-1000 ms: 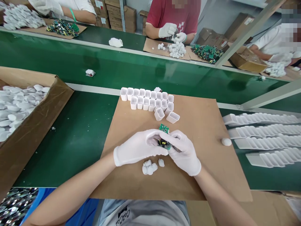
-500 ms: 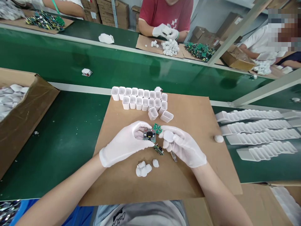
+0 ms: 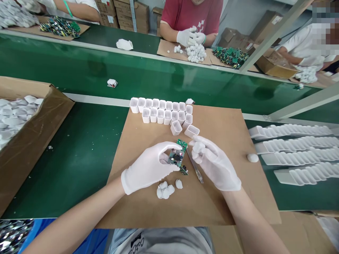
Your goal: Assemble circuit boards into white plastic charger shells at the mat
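Observation:
Gloved in white, my left hand [image 3: 155, 160] grips a small circuit board [image 3: 176, 157] with dark components between thumb and fingers. Just behind it, a green circuit board [image 3: 182, 144] lies on the cardboard sheet [image 3: 222, 141], and another small board [image 3: 183, 170] shows below my left fingertips. My right hand [image 3: 215, 162], also gloved, pinches a white putty-like lump [image 3: 198, 148] a short way right of the held board. A slim metal tool, perhaps tweezers [image 3: 196, 167], lies between the hands. Nearer me are several white lumps [image 3: 165, 190] and a single lump [image 3: 179, 183].
Rows of white plastic cups [image 3: 160, 114] stand at the sheet's back edge. Stacked white casings [image 3: 299, 146] lie on the right, near a round white lump [image 3: 252, 157]. A carton [image 3: 39, 130] of white pieces is at left. Co-workers sit beyond the green conveyor belt [image 3: 148, 72].
My left hand has tilted the held board and shifted slightly right. My right hand has moved a little right with its lump, uncovering more of the metal tool. A wrapped piece on the belt moved right.

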The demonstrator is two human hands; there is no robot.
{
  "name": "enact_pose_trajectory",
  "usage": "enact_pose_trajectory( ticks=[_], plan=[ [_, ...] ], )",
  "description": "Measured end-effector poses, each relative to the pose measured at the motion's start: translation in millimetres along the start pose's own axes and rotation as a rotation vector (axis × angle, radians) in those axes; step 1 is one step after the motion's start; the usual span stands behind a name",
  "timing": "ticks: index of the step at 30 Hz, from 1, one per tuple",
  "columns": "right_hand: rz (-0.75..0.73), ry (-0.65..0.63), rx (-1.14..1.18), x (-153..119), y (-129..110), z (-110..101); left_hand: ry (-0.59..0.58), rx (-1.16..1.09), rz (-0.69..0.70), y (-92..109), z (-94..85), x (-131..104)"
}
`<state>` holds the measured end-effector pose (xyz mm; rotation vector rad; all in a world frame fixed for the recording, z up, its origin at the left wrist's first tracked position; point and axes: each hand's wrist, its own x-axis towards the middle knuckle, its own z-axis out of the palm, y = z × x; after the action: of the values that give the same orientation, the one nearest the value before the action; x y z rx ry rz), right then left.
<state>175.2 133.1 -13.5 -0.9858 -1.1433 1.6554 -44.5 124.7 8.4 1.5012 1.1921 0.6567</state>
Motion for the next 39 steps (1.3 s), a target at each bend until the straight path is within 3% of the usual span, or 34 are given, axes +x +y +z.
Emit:
enact_pose_trajectory(
  ticks=[4, 9, 13, 17, 22, 24, 28, 35, 39],
  plan=[
    [0.018, 0.043, 0.016, -3, -2, 1, -0.096, -0.208, -0.139, -1, 6.4, -5],
    [0.053, -0.039, 0.119, -5, -3, 2, -0.228, -0.47, -0.229, 2, 8.3, -8],
    [0.031, -0.05, 0.1, -7, -4, 3, -0.241, -0.511, -0.224, 5, 7.4, -7],
    [-0.049, 0.025, -0.086, -11, -4, 6, -0.257, -0.477, -0.286, 6, 8.0, -8],
    [-0.385, -0.054, -0.346, -14, 4, 12, -0.192, -0.324, -0.285, 4, 10.2, -9],
    [-0.518, -0.018, -0.469, -15, 9, 16, -0.179, -0.293, -0.278, 3, 11.2, -10],
    [-0.625, 0.059, -0.573, -18, 16, 23, -0.198, -0.264, -0.258, 5, 12.7, -9],
    [-0.858, 0.029, -0.925, -16, 16, 26, -0.101, -0.131, -0.23, 14, 14.8, -14],
    [-0.924, 0.023, -0.907, -14, 23, 23, -0.102, -0.116, -0.243, 14, 15.6, -17]
  ],
)
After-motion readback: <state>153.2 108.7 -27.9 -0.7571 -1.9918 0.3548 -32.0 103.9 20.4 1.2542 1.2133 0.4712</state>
